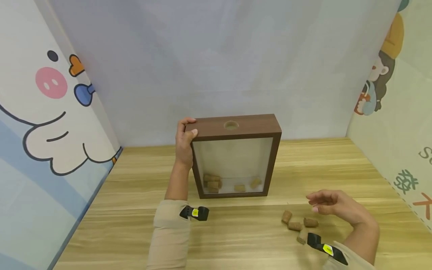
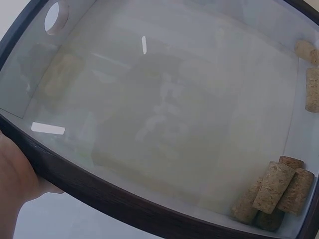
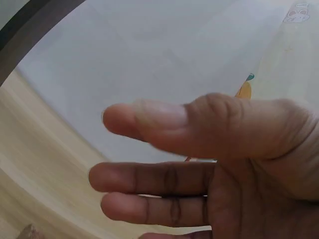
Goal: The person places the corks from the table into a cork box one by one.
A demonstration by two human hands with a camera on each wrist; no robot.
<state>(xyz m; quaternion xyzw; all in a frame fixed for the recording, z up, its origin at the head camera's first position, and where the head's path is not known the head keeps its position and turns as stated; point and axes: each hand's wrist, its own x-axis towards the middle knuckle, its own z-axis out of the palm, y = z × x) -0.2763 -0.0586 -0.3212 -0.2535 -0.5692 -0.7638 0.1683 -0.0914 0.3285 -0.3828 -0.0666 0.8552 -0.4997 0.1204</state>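
Observation:
A dark brown shadow box [image 1: 236, 129] with a clear front stands upright on the table, a round hole [image 1: 231, 125] in its top. My left hand [image 1: 184, 144] grips its upper left corner, thumb on the front edge of the top and fingers behind. Inside the box, several corks [image 2: 274, 186] are heaped in one lower corner, and two more corks [image 1: 240, 188] lie along the bottom. My right hand [image 1: 334, 206] hovers to the right with relaxed fingers and nothing in them. Just left of it, several loose corks [image 1: 295, 226] lie on the table.
The light wood table [image 1: 141, 225] reaches back to a pale cloth wall [image 1: 219, 67]. A cartoon-printed panel [image 1: 50, 120] borders the left side, another printed panel [image 1: 398, 131] the right. Black camera straps [image 1: 194, 213] sit on both wrists.

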